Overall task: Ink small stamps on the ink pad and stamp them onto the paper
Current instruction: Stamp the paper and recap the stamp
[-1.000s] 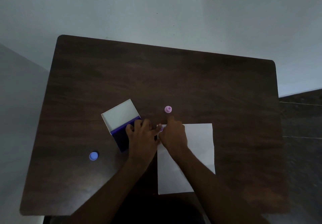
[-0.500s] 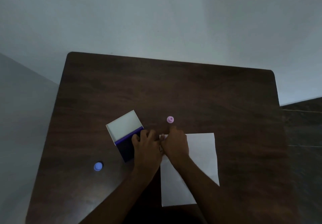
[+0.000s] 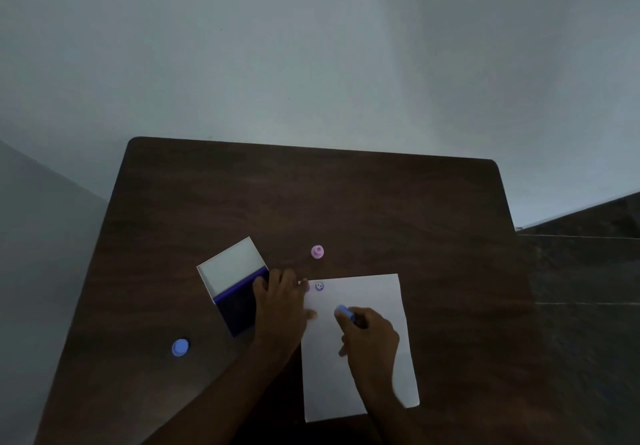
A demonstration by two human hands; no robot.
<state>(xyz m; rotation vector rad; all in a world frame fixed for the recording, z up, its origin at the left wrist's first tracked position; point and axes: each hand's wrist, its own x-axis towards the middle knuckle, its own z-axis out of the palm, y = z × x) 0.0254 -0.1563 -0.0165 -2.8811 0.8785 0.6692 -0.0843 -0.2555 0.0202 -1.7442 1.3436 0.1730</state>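
A white sheet of paper lies on the dark wooden table. A round smiley print shows near its top left corner. My right hand hovers over the middle of the sheet, fingers closed on a small blue stamp. My left hand lies flat on the sheet's left edge, beside the open ink pad with its white lid raised. A pink stamp stands on the table above the paper.
A blue round cap lies on the table at the left, near the front. The table's far edge meets a pale wall, and a dark floor shows on the right.
My right hand has lifted from the paper's top left corner and drawn back toward me with the blue stamp, uncovering a smiley print. The camera has tilted, shifting the table lower in view.
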